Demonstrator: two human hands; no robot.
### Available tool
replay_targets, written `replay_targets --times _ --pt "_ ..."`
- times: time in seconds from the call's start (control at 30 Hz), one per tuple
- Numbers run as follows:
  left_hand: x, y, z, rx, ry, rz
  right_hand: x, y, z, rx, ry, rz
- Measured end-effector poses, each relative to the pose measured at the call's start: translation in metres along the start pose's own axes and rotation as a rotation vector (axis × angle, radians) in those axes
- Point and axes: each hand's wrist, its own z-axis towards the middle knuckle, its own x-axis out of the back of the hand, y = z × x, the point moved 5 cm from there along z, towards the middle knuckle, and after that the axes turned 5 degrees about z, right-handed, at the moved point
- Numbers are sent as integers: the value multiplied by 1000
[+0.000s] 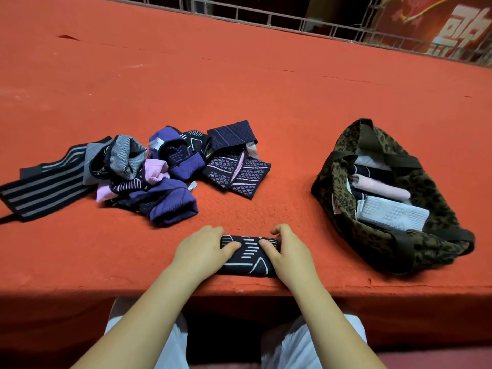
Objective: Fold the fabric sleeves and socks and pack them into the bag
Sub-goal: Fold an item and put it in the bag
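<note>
A folded dark sleeve with white line pattern point(249, 255) lies near the table's front edge. My left hand point(202, 249) grips its left end, fingers curled over the far side and thumb on top. My right hand point(287, 251) grips its right end the same way. A leopard-print bag point(343, 187) lies open on the right, holding folded white, pink and dark pieces point(391, 211). A loose pile of purple, pink, grey and black sleeves and socks point(159, 177) sits to the left, with a black grey-striped sleeve point(45, 187) at its far left.
The orange felt-covered table point(266, 83) stretches far back to a metal railing point(292, 21). Two folded dark patterned pieces point(237, 171) lie at the pile's right side. My knees show below the front edge.
</note>
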Motion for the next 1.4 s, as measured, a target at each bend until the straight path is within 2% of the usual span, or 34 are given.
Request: replay_targets --times 0.1,0.17,0.23,0.33,0.43,0.5,0.63,0.7,0.8,0.93,1.0,1.13,1.27,1.33,1.4 --pt "-3 -1 -1 17 -80 -5 -5 4 3 36 -22 -175" --pt "-2 0 -2 6 -144 -53 -5 7 1 69 -83 -109" --pt "1 2 -5 -7 -132 -230 -4 6 -1 115 -112 80" --pt "5 12 -12 31 -38 -671 3 -1 -10 93 -66 507" --pt "2 33 -16 54 9 -872 19 -2 -20 52 167 702" --pt "1 46 -14 30 33 -887 31 2 -24 23 268 675" --pt "2 72 -7 -44 21 -880 60 11 -27 -5 281 419" --pt "2 87 -6 -96 20 -874 79 14 -31 -27 299 377" --pt "2 114 1 -141 2 -847 109 24 -43 -61 334 492" --pt "8 143 22 -153 -13 -825 130 40 -55 -7 128 814" --pt "12 166 31 -211 -63 -823 149 49 -56 18 152 798" --pt "20 222 41 -361 -146 -863 200 77 -53 -19 355 744" --pt "24 251 68 -337 -192 -1031 228 98 -20 -113 315 752" --pt "24 260 88 -281 -165 -966 234 109 7 -178 310 678" --pt "25 266 99 -280 -116 -729 234 127 36 -270 280 527"
